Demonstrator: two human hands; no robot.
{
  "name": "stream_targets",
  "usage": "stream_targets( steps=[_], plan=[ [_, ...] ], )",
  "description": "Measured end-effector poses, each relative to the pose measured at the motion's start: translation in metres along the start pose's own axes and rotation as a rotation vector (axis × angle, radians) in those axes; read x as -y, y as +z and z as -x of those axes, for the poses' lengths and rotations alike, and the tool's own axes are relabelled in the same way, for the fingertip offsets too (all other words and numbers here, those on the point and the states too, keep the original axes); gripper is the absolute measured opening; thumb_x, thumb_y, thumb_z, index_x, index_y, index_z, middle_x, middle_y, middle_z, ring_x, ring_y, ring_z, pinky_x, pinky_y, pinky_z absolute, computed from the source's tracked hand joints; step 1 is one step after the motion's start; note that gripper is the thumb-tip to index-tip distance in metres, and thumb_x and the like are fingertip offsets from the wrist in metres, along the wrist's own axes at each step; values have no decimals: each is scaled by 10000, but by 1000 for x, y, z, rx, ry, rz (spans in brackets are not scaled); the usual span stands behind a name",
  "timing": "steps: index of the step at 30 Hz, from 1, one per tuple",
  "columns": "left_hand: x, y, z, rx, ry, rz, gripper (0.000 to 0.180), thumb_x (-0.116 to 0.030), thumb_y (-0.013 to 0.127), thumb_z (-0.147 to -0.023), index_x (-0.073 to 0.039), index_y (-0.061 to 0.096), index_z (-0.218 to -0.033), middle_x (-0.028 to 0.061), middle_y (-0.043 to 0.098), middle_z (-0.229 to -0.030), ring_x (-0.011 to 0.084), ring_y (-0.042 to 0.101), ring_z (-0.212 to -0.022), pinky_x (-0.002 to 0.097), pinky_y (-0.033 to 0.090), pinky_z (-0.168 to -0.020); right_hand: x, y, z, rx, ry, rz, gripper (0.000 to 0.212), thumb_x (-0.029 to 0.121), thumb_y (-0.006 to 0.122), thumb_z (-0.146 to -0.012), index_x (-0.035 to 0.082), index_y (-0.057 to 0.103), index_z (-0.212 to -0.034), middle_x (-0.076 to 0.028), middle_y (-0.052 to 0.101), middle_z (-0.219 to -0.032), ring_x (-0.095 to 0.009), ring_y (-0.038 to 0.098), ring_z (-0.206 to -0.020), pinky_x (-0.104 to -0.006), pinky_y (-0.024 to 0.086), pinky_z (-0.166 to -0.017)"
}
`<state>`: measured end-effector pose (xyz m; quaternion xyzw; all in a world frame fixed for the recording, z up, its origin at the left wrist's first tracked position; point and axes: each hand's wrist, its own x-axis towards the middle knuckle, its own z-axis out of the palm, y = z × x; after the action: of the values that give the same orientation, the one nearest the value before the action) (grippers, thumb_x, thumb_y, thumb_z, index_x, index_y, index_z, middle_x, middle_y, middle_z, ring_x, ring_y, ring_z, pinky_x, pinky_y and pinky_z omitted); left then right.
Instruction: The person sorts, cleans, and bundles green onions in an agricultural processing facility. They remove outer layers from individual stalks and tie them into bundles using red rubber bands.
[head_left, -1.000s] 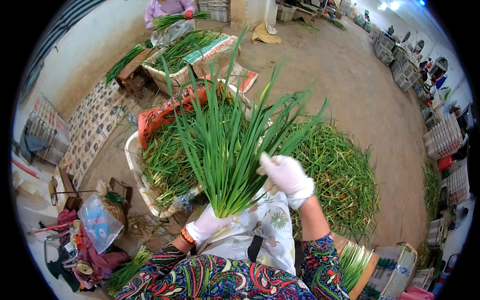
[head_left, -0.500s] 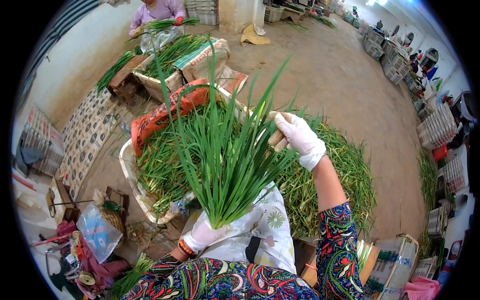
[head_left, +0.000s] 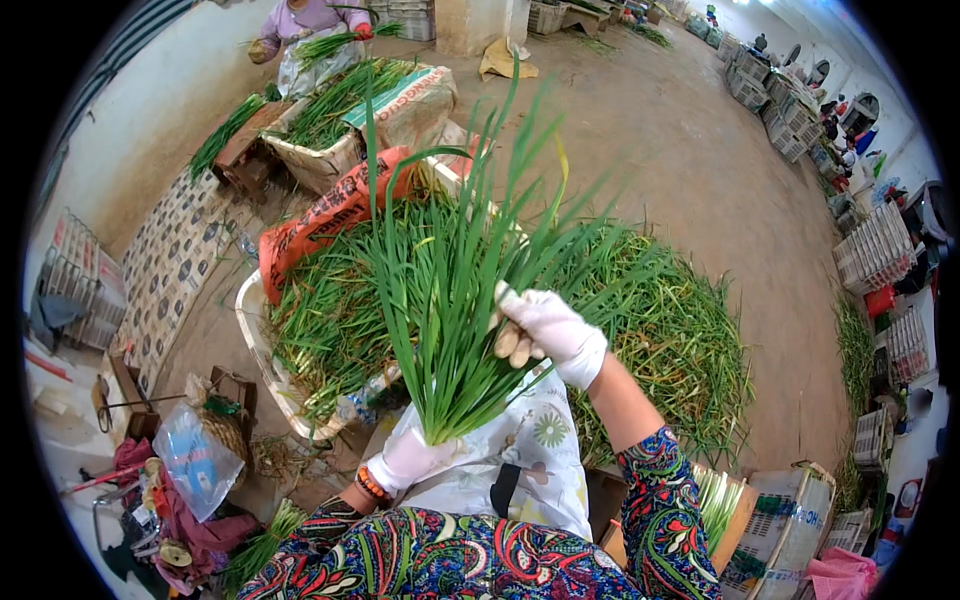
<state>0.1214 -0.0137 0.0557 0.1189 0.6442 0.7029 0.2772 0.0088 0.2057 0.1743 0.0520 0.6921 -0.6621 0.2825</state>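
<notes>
My gloved left hand [head_left: 412, 460] is closed around the pale lower ends of a bunch of garlic chives [head_left: 450, 340] above my lap. Its long green leaves fan upward and away from me, and some tips on the right are blurred. At the right side of the bunch, my gloved right hand [head_left: 548, 330] has its fingers curled in against the leaves; what lies between them is hidden. Beyond the bunch stands a white basket [head_left: 258, 340] heaped with loose chives [head_left: 330, 300], with an orange sack [head_left: 325, 225] over its far edge. A patterned apron [head_left: 540, 480] covers my lap.
More loose chives [head_left: 665, 350] are piled on the floor at right. A wooden stand [head_left: 735, 520] with cut stalks is by my right elbow. Bags and cloths [head_left: 200, 470] lie at left. Across from me, a person in a purple top [head_left: 310, 25] handles chives beside another basket [head_left: 315, 165].
My right hand has moved down and left, closer to the middle of the bunch, and the leaves on the right have swung. My left hand keeps its hold nearly in place.
</notes>
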Motion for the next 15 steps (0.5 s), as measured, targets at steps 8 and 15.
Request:
stream_targets(
  steps=[8,15],
  plan=[
    [-22,-17,-4,-44,-90,-156,338,-88,505,-782,-56,505,-1119,11,599,-915,78,555,-666,230,447,-526,-45,-51,33,448,-453,-1622,442,405,391,-908,5,483,-1071,61,356,-505,-46,337,-382,-184,318,-347],
    [-54,-64,-41,-328,279,-1473,403,-110,537,-728,-114,526,-1131,109,587,-739,262,588,-643,368,455,-531,-175,33,3,594,332,-1678,815,587,394,-818,-35,221,-1316,-293,310,-1302,-372,388,-1176,-418,441,-879]
  ],
)
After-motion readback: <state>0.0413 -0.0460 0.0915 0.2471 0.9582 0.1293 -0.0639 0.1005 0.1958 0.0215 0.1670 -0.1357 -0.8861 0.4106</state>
